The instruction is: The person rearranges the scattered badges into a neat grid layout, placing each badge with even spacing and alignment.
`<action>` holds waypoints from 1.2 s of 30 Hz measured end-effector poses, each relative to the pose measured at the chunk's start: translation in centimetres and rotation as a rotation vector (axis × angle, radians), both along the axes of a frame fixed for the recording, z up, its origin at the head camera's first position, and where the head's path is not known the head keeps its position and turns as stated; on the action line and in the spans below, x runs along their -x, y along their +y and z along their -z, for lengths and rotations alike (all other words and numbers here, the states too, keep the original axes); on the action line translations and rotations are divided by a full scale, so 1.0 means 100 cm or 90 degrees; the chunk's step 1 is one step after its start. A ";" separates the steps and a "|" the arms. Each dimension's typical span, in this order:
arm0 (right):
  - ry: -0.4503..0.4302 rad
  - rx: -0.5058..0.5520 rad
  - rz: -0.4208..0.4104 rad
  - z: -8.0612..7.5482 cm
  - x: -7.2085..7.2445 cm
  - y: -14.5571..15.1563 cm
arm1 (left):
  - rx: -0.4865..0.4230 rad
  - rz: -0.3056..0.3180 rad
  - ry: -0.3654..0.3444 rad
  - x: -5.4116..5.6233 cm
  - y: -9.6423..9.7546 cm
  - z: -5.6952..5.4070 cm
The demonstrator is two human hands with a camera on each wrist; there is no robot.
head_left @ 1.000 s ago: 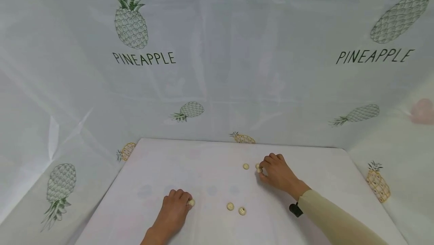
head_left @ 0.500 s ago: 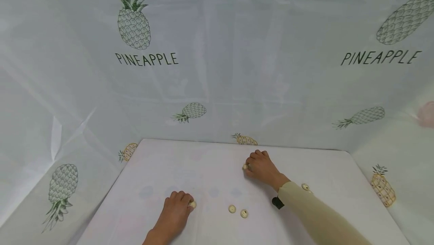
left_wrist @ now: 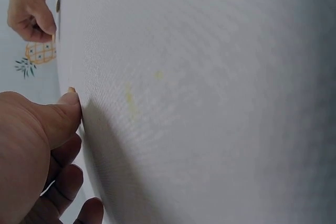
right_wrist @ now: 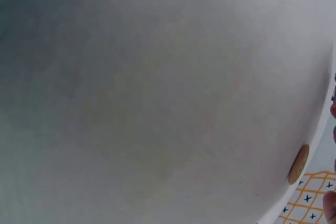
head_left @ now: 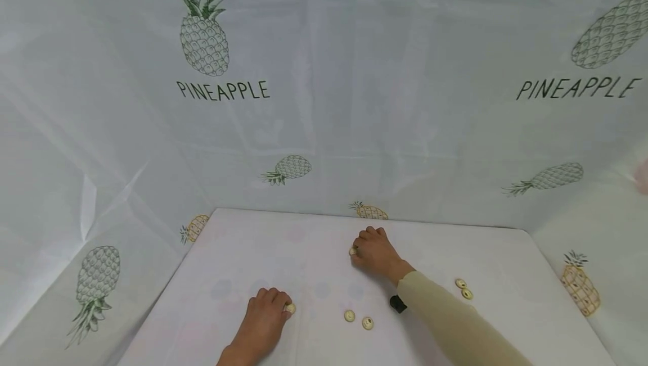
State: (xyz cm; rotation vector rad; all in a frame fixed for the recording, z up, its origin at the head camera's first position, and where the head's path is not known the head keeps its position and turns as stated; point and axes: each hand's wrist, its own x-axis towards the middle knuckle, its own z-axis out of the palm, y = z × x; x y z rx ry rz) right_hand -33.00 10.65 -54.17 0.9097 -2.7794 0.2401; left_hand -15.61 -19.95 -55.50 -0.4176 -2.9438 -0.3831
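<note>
1. Head view: left hand (head_left: pixel 263 318) clamped on a first disc (head_left: pixel 290 308) at the front of the desk (head_left: pixel 243 242); right hand (head_left: pixel 374 251) clamped on a second disc (head_left: pixel 352 251), farther back.
2. Third disc (head_left: pixel 349 316) and fourth disc (head_left: pixel 367 323) lie near each other between the hands; fifth disc (head_left: pixel 460 284) and sixth disc (head_left: pixel 467 294) lie close together, right of the sleeve (head_left: pixel 445 315).
3. Handling (judged): light, stiff, hardly fragile, perhaps slippery; best pinched across the rim.
4. Appearance: round, flat, pale yellow; dark marks on some faces, too small to read.
</note>
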 end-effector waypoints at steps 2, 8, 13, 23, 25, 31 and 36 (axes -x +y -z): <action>-0.009 -0.003 0.006 0.001 0.000 -0.001 | 0.000 -0.001 -0.003 0.000 0.000 0.000; -0.017 0.000 0.013 0.003 0.001 -0.002 | 0.008 -0.003 0.006 -0.001 0.000 0.000; -0.003 0.000 0.009 0.005 0.001 -0.002 | 0.009 -0.002 0.009 -0.001 0.000 0.000; -0.015 0.021 0.008 0.001 -0.002 -0.003 | 0.003 -0.001 0.002 0.000 0.001 -0.001; -0.013 0.024 0.010 0.001 -0.002 -0.003 | 0.000 -0.001 0.001 -0.001 0.001 -0.001; -0.007 0.022 0.015 -0.001 -0.003 -0.002 | 0.002 -0.002 0.002 -0.001 0.001 -0.001; 0.010 0.002 0.018 -0.001 -0.004 0.000 | 0.005 -0.003 0.004 -0.001 0.001 0.000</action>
